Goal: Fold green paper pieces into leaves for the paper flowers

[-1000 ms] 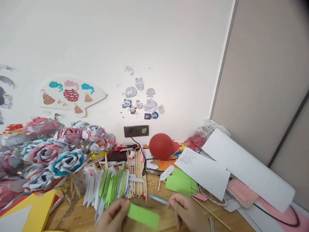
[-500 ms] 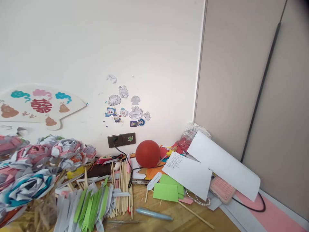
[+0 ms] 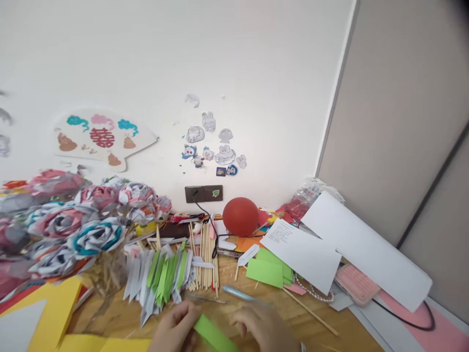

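Observation:
At the bottom of the view, my left hand [image 3: 175, 326] is closed, pinching one end of a folded green paper strip [image 3: 214, 334] between thumb and fingers. The strip slants down to the right, past the lower edge. My right hand [image 3: 262, 325] is just right of the strip, its fingers bent and smeared by motion. Whether it touches the strip is hidden. A light blue pen [image 3: 238, 293] lies beyond my right hand. Beyond my left hand is a row of folded green and white paper strips [image 3: 161, 278].
Paper flowers [image 3: 97, 237] crowd the left, above yellow paper [image 3: 58, 313]. Wooden sticks [image 3: 205, 254] lie near a red balloon [image 3: 241, 216]. Green paper sheets [image 3: 266, 272], a handwritten white sheet [image 3: 304, 254] and a pink calculator-like object [image 3: 357, 283] are on the right.
Both hands have come into view at the bottom, the left one with the green paper strip. The view has shifted, so the table's things appear higher and further right.

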Available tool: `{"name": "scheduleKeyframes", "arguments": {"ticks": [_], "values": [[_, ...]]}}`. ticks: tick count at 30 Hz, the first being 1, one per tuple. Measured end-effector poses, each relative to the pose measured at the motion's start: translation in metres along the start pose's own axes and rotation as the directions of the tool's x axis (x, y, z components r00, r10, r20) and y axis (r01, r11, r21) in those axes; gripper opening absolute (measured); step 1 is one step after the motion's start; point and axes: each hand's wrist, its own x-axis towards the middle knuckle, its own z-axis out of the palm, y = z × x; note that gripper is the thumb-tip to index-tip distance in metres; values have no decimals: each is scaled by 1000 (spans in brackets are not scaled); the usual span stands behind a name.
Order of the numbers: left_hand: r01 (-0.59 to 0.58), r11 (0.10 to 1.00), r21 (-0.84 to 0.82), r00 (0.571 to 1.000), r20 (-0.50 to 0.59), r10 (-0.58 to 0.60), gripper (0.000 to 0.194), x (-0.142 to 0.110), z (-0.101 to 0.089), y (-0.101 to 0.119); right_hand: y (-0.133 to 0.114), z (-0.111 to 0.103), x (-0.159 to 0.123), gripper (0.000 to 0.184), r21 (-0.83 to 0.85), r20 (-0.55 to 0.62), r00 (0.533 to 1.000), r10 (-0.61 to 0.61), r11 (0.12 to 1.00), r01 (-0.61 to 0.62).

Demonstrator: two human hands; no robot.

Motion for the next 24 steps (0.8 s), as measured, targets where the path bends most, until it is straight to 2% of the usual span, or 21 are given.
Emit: {"name": "scheduleKeyframes", "arguments": {"ticks": [3, 6, 8, 11, 14, 19, 24], "values": [[18, 996, 84, 997, 69, -23, 54, -4, 4, 0, -4, 15, -5, 44, -198, 36, 981, -192, 961, 195], [-13, 992, 126, 996, 88, 2, 54, -8, 6, 5, -9, 20, -6, 33, -250, 38, 942, -334, 909, 332], [-52, 988, 149, 994, 107, 36, 53, -11, 8, 9, -13, 14, -2, 36, -258, 2, 915, -404, 884, 391], [-73, 982, 177, 990, 128, 50, 50, -15, 10, 12, -20, 0, 5, 39, -279, -41, 909, -414, 879, 387], [-4, 982, 187, 993, 120, -19, 47, -16, 10, 9, -24, -11, 7, 31, -345, -58, 914, -401, 868, 358], [123, 988, 93, 982, 131, -135, 48, -10, 8, -2, -20, -9, 0, 16, -357, 75, 879, -471, 811, 464], [102, 992, 75, 982, 149, -112, 51, -13, 10, 2, -13, 4, -6, 20, -246, 174, 870, -461, 835, 491]]}}
